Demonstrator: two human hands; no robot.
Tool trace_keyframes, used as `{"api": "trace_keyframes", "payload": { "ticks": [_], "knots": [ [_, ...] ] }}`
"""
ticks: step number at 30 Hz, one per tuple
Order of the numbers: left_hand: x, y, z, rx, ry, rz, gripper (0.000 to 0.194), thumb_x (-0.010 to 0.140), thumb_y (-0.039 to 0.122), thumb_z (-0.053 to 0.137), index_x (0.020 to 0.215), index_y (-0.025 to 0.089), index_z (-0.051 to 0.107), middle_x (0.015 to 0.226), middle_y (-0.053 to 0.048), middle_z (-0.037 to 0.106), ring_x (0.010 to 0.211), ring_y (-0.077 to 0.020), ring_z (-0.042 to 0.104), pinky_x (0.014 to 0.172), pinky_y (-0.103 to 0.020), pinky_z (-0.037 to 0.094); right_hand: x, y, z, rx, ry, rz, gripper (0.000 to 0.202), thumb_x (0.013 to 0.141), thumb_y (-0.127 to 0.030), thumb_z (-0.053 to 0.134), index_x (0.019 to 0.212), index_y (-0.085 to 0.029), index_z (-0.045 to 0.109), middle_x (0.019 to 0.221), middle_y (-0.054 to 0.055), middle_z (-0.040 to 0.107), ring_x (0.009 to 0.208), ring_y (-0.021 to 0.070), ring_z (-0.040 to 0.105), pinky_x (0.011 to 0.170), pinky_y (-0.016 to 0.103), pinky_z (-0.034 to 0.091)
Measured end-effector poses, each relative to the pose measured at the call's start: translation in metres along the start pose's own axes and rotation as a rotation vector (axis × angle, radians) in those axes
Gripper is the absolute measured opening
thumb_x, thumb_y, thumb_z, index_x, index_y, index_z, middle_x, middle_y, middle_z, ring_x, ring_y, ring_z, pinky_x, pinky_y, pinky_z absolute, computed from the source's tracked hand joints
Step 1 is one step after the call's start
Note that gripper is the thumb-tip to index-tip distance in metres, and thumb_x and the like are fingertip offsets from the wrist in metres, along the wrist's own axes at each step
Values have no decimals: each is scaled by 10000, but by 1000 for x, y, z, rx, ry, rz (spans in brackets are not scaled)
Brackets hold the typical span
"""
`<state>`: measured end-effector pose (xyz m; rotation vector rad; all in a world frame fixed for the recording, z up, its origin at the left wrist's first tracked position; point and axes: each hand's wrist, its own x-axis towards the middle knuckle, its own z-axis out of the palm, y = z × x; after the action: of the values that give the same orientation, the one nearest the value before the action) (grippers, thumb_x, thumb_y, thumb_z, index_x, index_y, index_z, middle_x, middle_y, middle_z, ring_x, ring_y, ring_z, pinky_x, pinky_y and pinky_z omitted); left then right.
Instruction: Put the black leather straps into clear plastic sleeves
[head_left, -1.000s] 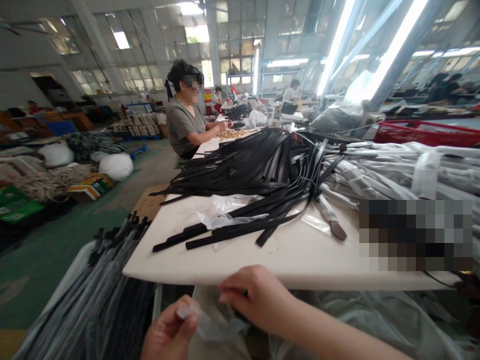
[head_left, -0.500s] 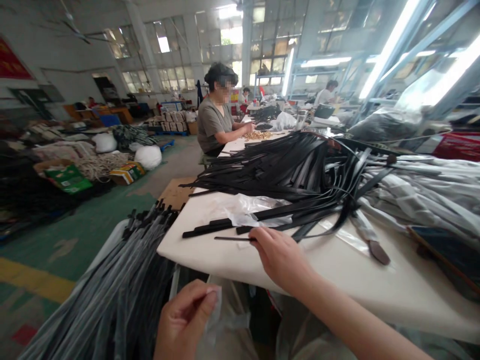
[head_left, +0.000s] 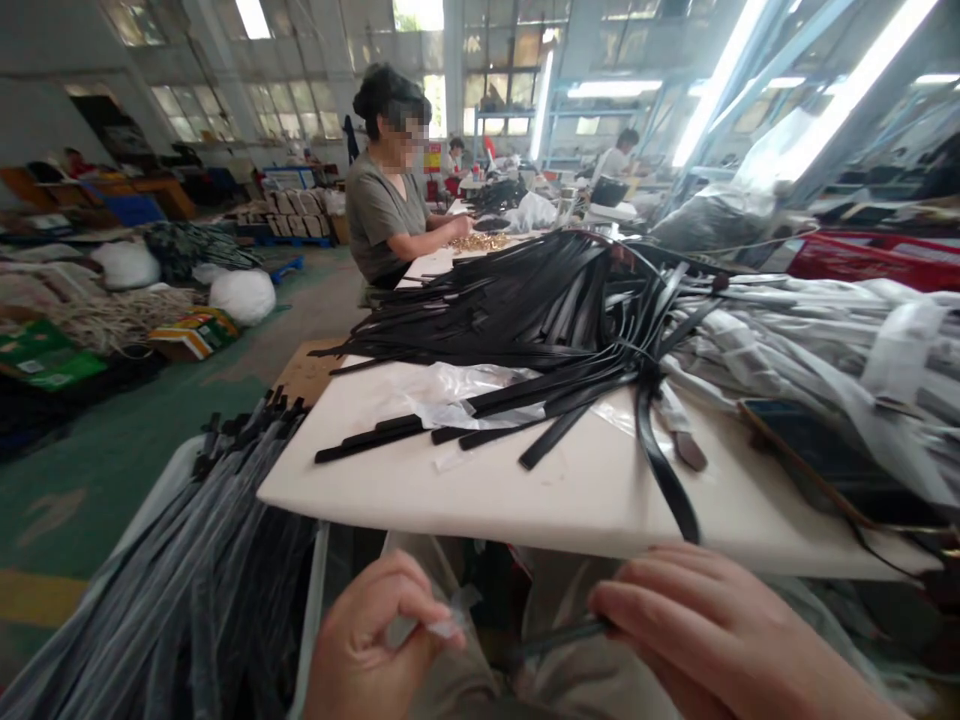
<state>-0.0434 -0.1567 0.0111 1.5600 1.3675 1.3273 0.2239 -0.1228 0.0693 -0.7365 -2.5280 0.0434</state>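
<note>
My left hand (head_left: 379, 630), low in front of my lap, pinches a small piece of clear plastic film (head_left: 456, 618) between thumb and fingers. Just beyond the table's front edge, my right hand (head_left: 712, 625) is closed round a black strap (head_left: 562, 634), whose end sticks out leftward over my lap. Another length of black strap (head_left: 667, 480) curves from the heap down to the table edge by this hand; whether it is the same piece I cannot tell. A big pile of black straps (head_left: 517, 300) covers the white table (head_left: 450, 500), with crumpled clear plastic (head_left: 472, 385) near its front ends.
A bin (head_left: 311, 600) at lower left holds many film-wrapped straps (head_left: 187, 570). On the table's right lie a phone-like dark device (head_left: 832, 455) and pale wrapped straps (head_left: 817, 340). Across the table, a co-worker (head_left: 386, 200) handles small gold-coloured pieces (head_left: 480, 242).
My right hand has drawn back from the table to above my lap, bringing a black strap. My left hand stays low, still pinching film. The view has turned rightward.
</note>
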Motion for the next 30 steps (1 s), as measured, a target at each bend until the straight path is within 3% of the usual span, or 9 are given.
{"api": "trace_keyframes", "payload": {
  "ticks": [4, 14, 19, 25, 28, 30],
  "knots": [
    [-2, 7, 2, 97, -61, 72, 167, 789, 293, 746, 631, 249, 711, 628, 0, 643, 600, -156, 622, 589, -229, 465, 10, -7, 8, -1, -67, 81, 262, 863, -59, 385, 904, -221, 586, 699, 21, 653, 598, 178, 611, 578, 296, 478],
    [-2, 5, -1, 256, -91, 129, 142, 823, 261, 712, 681, 262, 703, 686, 33, 668, 659, -130, 651, 633, -179, 477, 4, -10, 19, -52, -130, 83, 337, 679, 3, 448, 901, -232, 547, 715, -16, 627, 605, 178, 574, 628, 306, 400],
    [-3, 1, -2, 308, -117, 200, 74, 832, 249, 714, 765, 280, 718, 746, 47, 691, 689, -121, 671, 643, -161, 499, 3, -9, 22, -178, -94, 52, 276, 726, -47, 543, 944, -215, 566, 739, -21, 630, 613, 176, 565, 646, 325, 380],
    [-2, -13, -1, 487, -149, 449, 83, 906, 207, 626, 959, 244, 678, 845, 20, 680, 783, -113, 657, 717, -178, 525, 12, -15, 31, -253, -78, -25, 174, 747, -137, 642, 903, -176, 575, 692, -18, 589, 567, 173, 509, 557, 348, 297],
    [-1, -17, 1, 614, -217, 585, 185, 953, 173, 528, 1091, 216, 644, 944, -19, 711, 889, -145, 666, 817, -236, 531, 16, -20, 41, -229, -82, -57, 162, 751, -191, 686, 852, -177, 559, 661, -29, 549, 535, 165, 466, 528, 346, 265],
    [-1, -17, 6, 626, -295, 596, 204, 976, 165, 455, 1093, 201, 619, 917, -20, 723, 859, -149, 677, 785, -246, 536, 20, -24, 48, -203, -100, -65, 180, 755, -217, 708, 818, -183, 544, 645, -37, 534, 511, 161, 445, 513, 344, 248]
  ]
}}
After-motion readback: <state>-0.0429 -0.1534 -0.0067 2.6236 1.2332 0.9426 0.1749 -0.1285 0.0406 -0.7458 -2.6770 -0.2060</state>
